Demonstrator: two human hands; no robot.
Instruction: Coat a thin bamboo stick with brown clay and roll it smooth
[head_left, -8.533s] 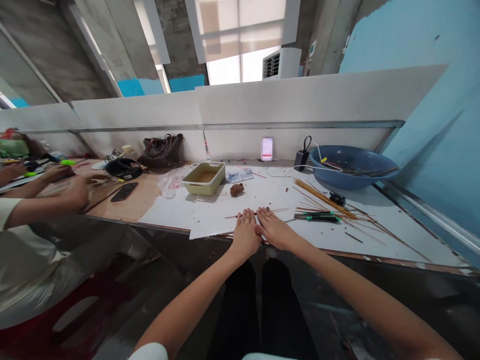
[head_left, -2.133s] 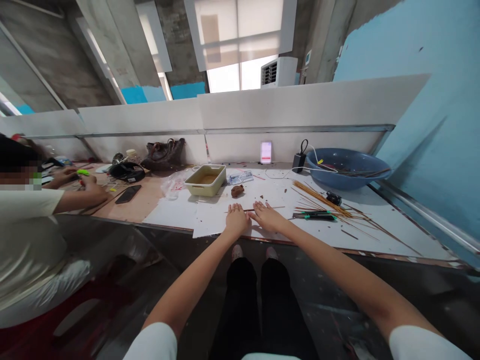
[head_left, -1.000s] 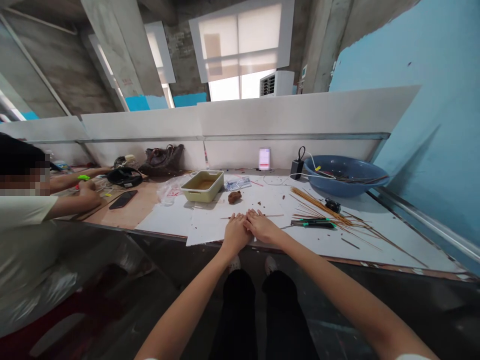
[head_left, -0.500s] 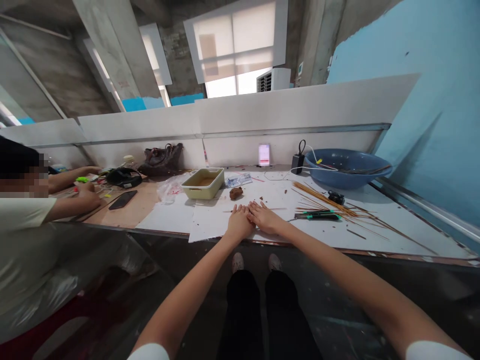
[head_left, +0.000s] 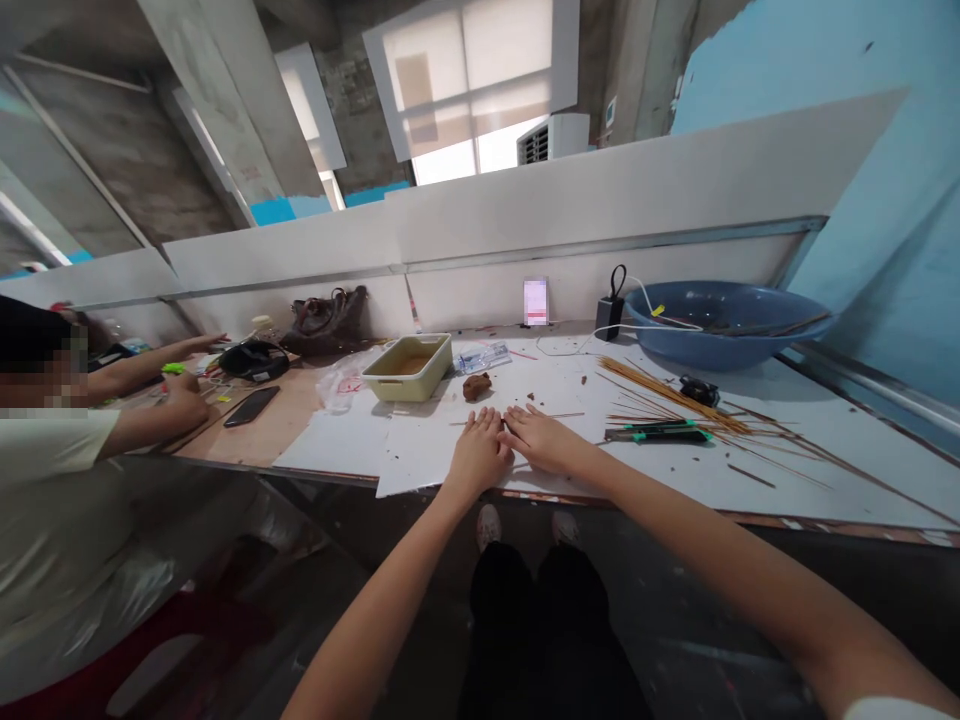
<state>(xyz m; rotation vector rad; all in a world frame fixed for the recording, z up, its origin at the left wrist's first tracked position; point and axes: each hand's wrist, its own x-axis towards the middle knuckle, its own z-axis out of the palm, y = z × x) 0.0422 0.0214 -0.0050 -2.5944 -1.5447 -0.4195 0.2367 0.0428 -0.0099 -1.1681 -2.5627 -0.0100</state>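
Observation:
My left hand [head_left: 481, 452] lies palm down near the front edge of the table, fingers stretched forward. Close beside it my right hand [head_left: 538, 438] also rests flat, the two almost touching at the thumbs. Under the fingers runs a thin stick [head_left: 568, 414]; its ends show on both sides, and its middle is hidden. A brown lump [head_left: 476, 387], like clay, sits just beyond my fingertips. Right of my hands lie black-and-green utility knives [head_left: 667, 432] and a bundle of thin tan sticks [head_left: 656, 388].
A pale green tub [head_left: 405, 388] with brownish contents stands behind the lump, left of a small plastic packet [head_left: 484, 357]. A blue basin [head_left: 727, 345], a black box with a cable [head_left: 608, 318] and a lit phone [head_left: 535, 302] stand farther back. Another person [head_left: 67, 500] works at the left.
My hands have drawn slightly apart at the fingertips, still flat over the thin stick. The view has shifted and tilted a little. The lump and tub have stayed in place.

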